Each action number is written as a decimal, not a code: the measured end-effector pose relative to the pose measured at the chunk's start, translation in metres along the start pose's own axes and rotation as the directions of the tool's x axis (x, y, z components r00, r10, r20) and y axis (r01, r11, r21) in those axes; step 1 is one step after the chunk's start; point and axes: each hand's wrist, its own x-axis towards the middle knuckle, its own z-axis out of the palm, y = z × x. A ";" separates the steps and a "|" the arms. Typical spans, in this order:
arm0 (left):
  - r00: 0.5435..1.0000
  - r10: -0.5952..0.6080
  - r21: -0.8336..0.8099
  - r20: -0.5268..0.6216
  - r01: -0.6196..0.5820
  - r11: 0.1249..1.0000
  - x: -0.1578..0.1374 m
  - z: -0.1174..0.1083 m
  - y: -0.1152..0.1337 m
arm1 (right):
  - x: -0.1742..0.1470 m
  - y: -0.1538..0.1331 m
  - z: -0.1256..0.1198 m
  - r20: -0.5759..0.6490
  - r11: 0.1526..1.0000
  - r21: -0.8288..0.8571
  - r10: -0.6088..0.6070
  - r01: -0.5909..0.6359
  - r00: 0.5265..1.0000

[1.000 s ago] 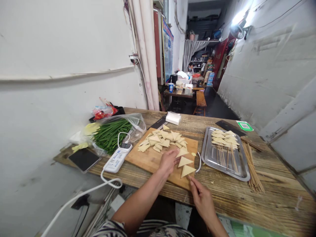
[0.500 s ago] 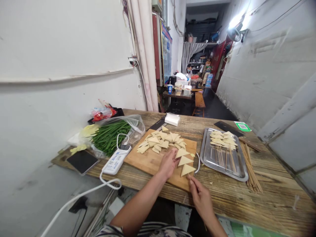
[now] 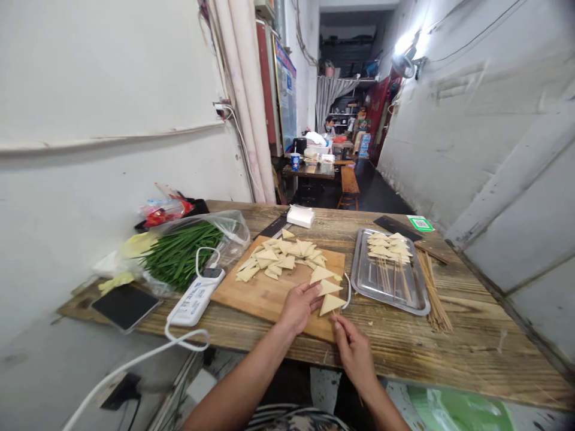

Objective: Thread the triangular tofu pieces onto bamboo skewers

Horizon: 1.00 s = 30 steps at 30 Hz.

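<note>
Head view, lower centre: left hand [image 3: 300,305] lies flat, fingers spread, pressing the tofu triangles [image 3: 327,288] on the cutting board [image 3: 265,292]; right hand [image 3: 353,350] pinches a bamboo skewer [image 3: 333,315] whose tip touches the nearest triangle. Right of centre, a steel tray [image 3: 368,281] holds finished skewers, with loose sticks [image 3: 433,293] beside it on the surface. Risk: an off-centre skewer could split the thin tofu or poke the left fingers close by.

Pale yellow triangles [image 3: 287,254] lie on a tan cutting board [image 3: 265,293]. The worktop [image 3: 449,353] is weathered brown wood, the tray [image 3: 372,287] silver, the chives [image 3: 179,257] deep green, the power strip [image 3: 191,299] white.
</note>
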 end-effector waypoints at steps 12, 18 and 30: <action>0.874 0.480 0.629 -0.081 -0.329 0.705 -0.004 -0.036 0.001 | 0.087 0.032 -0.109 -0.220 0.871 -0.478 0.011 -0.118 0.975; 0.887 0.461 0.638 -0.036 -0.335 0.694 -0.002 -0.039 -0.003 | 0.153 0.064 -0.130 -0.240 0.701 -0.656 0.159 -0.281 0.958; 0.713 0.570 0.817 0.409 -0.565 0.121 -0.063 -0.077 0.004 | 0.154 0.045 -0.124 -0.148 0.535 -0.811 0.203 -0.236 0.968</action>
